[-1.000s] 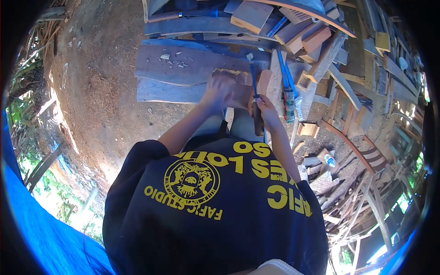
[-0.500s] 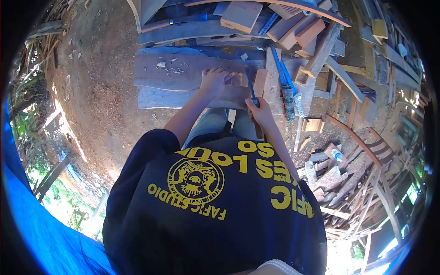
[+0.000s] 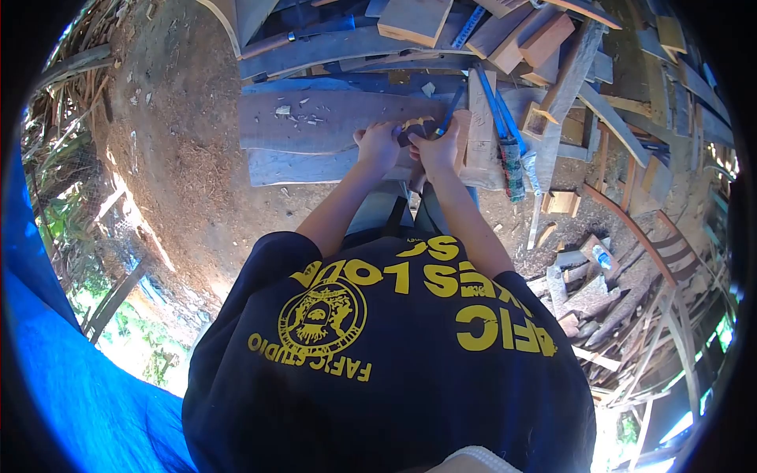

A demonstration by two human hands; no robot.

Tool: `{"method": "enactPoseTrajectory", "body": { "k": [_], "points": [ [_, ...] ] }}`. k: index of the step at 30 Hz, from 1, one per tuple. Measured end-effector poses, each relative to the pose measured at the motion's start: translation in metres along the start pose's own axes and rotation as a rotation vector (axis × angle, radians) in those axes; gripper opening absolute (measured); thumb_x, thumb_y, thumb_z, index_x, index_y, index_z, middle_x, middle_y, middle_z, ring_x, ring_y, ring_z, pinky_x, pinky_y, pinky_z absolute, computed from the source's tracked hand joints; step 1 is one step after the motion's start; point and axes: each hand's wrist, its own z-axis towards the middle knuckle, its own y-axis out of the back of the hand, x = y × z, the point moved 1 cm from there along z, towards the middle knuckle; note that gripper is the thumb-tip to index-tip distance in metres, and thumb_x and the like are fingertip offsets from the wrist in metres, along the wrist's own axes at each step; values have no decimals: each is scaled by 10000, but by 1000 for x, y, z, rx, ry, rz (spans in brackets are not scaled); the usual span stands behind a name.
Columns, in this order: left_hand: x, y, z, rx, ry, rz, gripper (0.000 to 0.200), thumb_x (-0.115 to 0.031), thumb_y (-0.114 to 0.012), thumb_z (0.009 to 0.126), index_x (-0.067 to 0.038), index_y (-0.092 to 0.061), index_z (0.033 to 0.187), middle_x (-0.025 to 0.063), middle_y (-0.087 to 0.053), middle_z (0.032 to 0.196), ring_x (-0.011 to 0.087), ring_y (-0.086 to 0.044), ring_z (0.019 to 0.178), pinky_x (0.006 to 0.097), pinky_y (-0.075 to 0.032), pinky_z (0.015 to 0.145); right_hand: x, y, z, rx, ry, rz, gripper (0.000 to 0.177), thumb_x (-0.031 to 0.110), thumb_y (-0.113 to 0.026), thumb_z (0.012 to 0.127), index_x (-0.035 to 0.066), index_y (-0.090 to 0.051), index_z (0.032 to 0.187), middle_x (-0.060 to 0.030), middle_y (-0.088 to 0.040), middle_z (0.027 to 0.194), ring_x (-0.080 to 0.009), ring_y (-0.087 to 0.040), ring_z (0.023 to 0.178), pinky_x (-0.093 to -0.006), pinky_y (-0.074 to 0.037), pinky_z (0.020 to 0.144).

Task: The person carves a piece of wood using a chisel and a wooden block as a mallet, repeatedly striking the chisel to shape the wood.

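Note:
My left hand point(image 3: 378, 148) is closed on one side of a small dark block of wood point(image 3: 416, 129) with a pale, cut edge. My right hand point(image 3: 436, 151) grips a chisel point(image 3: 453, 109), its dark blade pointing away from me. The thumb side of that hand also touches the block. Both hands are over the near edge of a broad wooden plank point(image 3: 303, 126), close to my knees. Beside the right hand lies a reddish piece of wood point(image 3: 461, 134). The chisel's handle is mostly hidden in my fingers.
Pale wood chips point(image 3: 296, 117) are scattered on the plank. To the right lies a long blue-handled tool point(image 3: 495, 102) with a cloth-wrapped end point(image 3: 512, 169). Wooden blocks point(image 3: 415, 22) crowd the far side. Scrap wood point(image 3: 591, 296) is heaped at the lower right.
My right hand has moved forward and in towards the left hand, bringing the chisel along. The block is now held between both hands, and the view has shifted slightly.

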Motion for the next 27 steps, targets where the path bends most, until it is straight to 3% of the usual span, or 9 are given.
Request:
{"method": "enactPoseTrajectory", "body": {
  "k": [5, 7, 9, 11, 13, 20, 23, 26, 27],
  "points": [
    [-5, 1, 5, 0, 26, 31, 258, -219, -452, 949, -145, -681, 1041, 63, -682, 1025, 250, -588, 1058, 487, -298, 894, 0, 8, 10, 104, 94, -125, 644, 5, -794, 689, 34, -432, 1221, -132, -576, 1032, -197, -651, 766, -273, -572, 525],
    [-14, 10, 15, 83, 290, -23, 280, -234, -441, 963, -119, -691, 1011, 96, -694, 947, 296, -635, 967, 508, -359, 865, 6, 10, 11, 116, 63, -186, 640, 16, -799, 688, 37, -438, 1216, -126, -571, 1045, -198, -648, 801, -271, -577, 534],
    [-5, 10, 28, 100, 212, -55, 280, -229, -435, 970, -102, -679, 1022, 115, -695, 920, 307, -652, 908, 488, -420, 813, 9, 14, 13, 127, 38, -249, 636, 27, -803, 687, 39, -443, 1211, -120, -567, 1058, -199, -645, 836, -270, -581, 543],
    [13, 5, 46, 113, 137, -81, 281, -224, -429, 976, -85, -666, 1033, 134, -695, 893, 318, -670, 850, 467, -481, 762, 4, 13, 16, 96, 108, -305, 584, 106, -834, 670, 35, -456, 1110, -100, -624, 814, -168, -625, 566, -281, -511, 472],
    [33, -1, 62, 154, 389, -547, 331, -262, -465, 961, -37, -702, 910, 175, -691, 898, 320, -661, 907, 436, -507, 766, 5, 14, 15, 101, 110, -302, 589, 107, -834, 668, 30, -453, 1111, -101, -628, 801, -166, -621, 549, -283, -503, 464],
    [26, 17, 50, 146, 300, -568, 306, -272, -555, 919, 5, -656, 1001, 195, -682, 926, 287, -672, 885, 390, -512, 756, 2, 14, 20, 104, 124, -282, 604, 91, -826, 674, 15, -439, 1131, -105, -642, 748, -154, -608, 512, -276, -474, 441],
    [18, 21, 47, 199, 39, -291, 327, -258, -613, 884, 8, -619, 1074, 183, -680, 953, 284, -675, 871, 386, -513, 752, 7, 15, 16, 157, 64, -226, 594, 68, -817, 678, 17, -439, 1133, -86, -631, 684, -152, -598, 488, -276, -470, 437],
    [32, 5, 62, 99, 228, -353, 370, -248, -646, 855, 1, -598, 1125, 174, -682, 955, 302, -671, 878, 378, -514, 769, 11, 15, 15, 148, 56, -257, 581, 56, -812, 679, 23, -440, 1124, -74, -622, 654, -151, -588, 468, -278, -464, 429],
    [42, 0, 68, 15, 413, -698, 392, -252, -648, 848, -3, -588, 1145, 180, -678, 965, 335, -660, 894, 384, -510, 793, 12, 15, 14, 143, 57, -258, 581, 56, -812, 679, 23, -440, 1124, -74, -622, 654, -151, -588, 468, -278, -464, 429]
  ]
}}
